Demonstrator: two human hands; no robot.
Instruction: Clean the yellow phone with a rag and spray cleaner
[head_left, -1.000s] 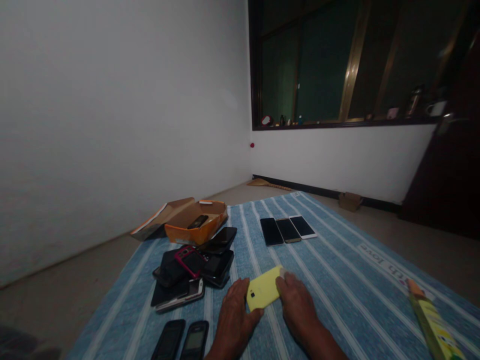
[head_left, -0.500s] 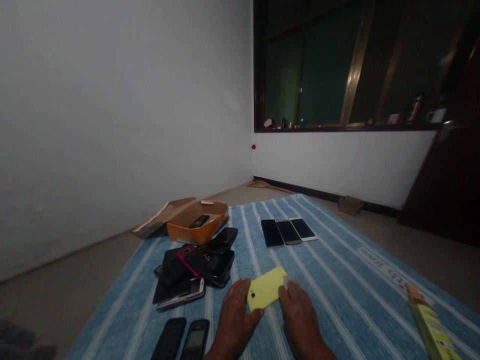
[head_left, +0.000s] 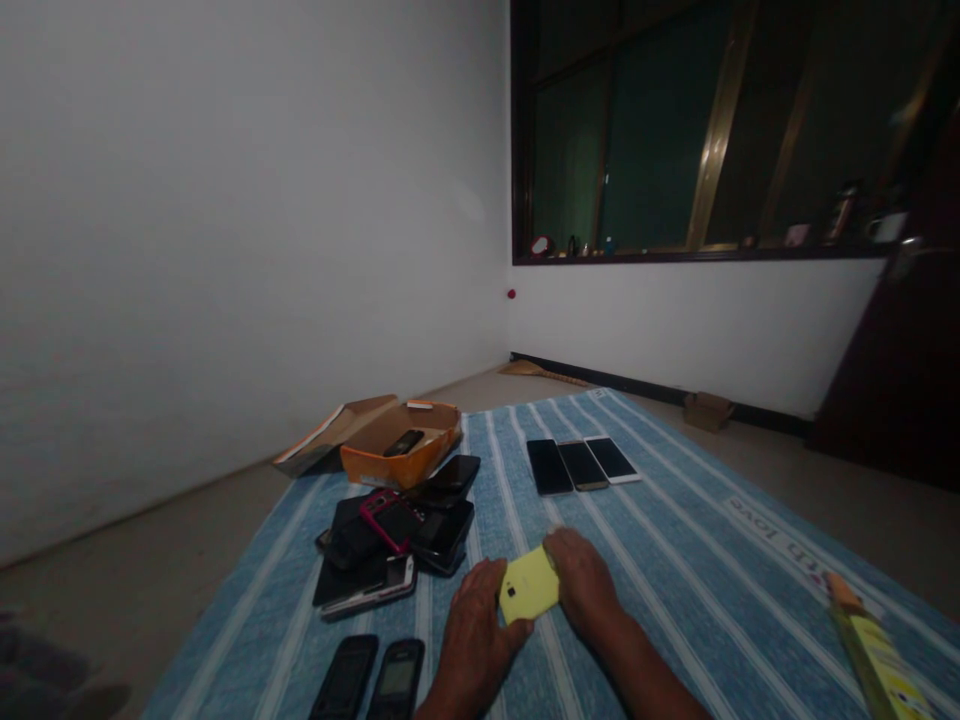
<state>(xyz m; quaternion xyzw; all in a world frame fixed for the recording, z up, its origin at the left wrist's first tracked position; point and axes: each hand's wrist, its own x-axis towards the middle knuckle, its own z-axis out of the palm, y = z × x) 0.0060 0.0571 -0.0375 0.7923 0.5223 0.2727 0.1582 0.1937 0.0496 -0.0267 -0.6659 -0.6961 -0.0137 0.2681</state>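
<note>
A yellow mobile phone [head_left: 529,586], its camera side up, is tilted low over the striped cloth between my two hands. My left hand [head_left: 474,625] is closed on its left end, thumb along the near edge. Across the right end and far corner lies my right hand [head_left: 583,580], its fingers curled over the phone and partly hidden. A small pale thing shows at the right fingertips, too blurred to name. Left of my hands sit two keypad phones [head_left: 395,680] side by side and a heap of several phones [head_left: 382,540], one in a pink case.
Three phones [head_left: 583,466] lie in a row farther back on the blue striped cloth [head_left: 675,560]. An open orange box [head_left: 375,466] with a phone inside stands at the back left. A yellow tube-like packet [head_left: 877,650] is at the right edge.
My right hand has slid up and left over the phone's far right corner, covering more of it. My left hand keeps its grip. The view has shifted slightly.
</note>
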